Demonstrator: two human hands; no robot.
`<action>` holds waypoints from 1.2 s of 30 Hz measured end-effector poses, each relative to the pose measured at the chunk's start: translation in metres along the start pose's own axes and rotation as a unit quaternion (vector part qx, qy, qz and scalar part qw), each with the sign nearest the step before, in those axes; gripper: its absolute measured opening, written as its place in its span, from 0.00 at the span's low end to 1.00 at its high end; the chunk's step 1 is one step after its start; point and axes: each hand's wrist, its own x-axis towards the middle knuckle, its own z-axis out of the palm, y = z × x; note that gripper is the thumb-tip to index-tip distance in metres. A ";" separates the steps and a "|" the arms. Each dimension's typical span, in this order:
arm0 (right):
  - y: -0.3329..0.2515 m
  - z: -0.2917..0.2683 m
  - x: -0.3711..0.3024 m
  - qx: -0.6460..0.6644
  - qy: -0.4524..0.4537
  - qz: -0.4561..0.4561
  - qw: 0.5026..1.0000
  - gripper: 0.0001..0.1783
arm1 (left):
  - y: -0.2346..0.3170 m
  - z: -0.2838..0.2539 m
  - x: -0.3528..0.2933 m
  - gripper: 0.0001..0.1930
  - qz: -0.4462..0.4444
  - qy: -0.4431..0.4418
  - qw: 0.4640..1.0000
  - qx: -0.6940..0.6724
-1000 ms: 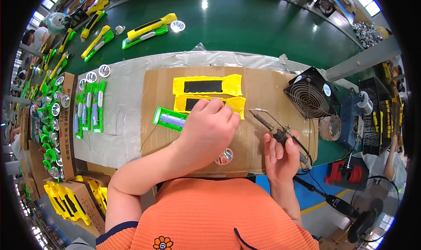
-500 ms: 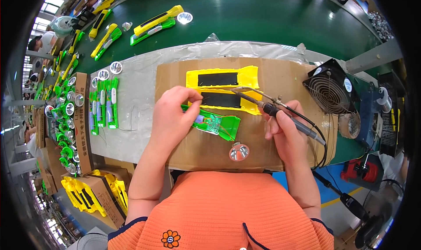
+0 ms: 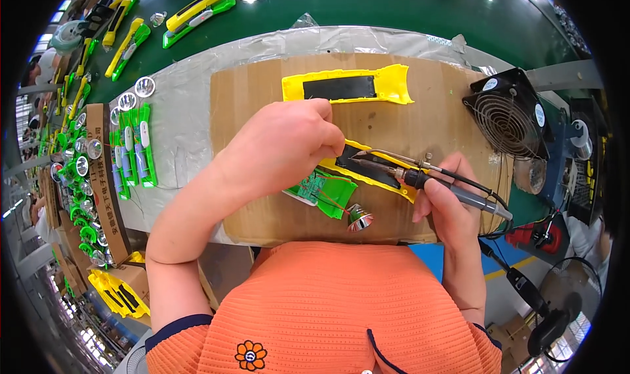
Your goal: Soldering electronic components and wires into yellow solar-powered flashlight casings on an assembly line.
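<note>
My right hand (image 3: 451,200) is wrapped round a grey-handled soldering iron (image 3: 469,197) with a thin metal tube fixed alongside. Its tip points left, over the black strip of a yellow casing half (image 3: 351,167). My left hand (image 3: 295,134) is closed at that casing's left end; its fingers hide what they pinch. Partly under this hand lies a green casing half (image 3: 338,193) with a circuit board (image 3: 312,189). Thin red wires run from the board toward a silver reflector cup (image 3: 359,218). A second yellow casing half (image 3: 387,82) lies farther back.
Cardboard (image 3: 256,85) covers the work surface. A black fan (image 3: 505,114) stands at the right, near a solder spool (image 3: 581,141). Green casings with reflectors (image 3: 141,144) lie left, beside a carton (image 3: 108,183). Yellow-and-green lamps (image 3: 203,9) lie on the green belt (image 3: 367,3).
The nearer yellow casing half has swung tilted and closer to me, apart from the far one. My left hand has moved up and right over it; the reflector cup has tipped.
</note>
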 end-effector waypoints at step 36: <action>0.005 0.002 -0.009 0.025 -0.009 0.013 1.000 0.10 | -0.003 0.005 0.001 0.03 0.012 0.012 1.000 0.000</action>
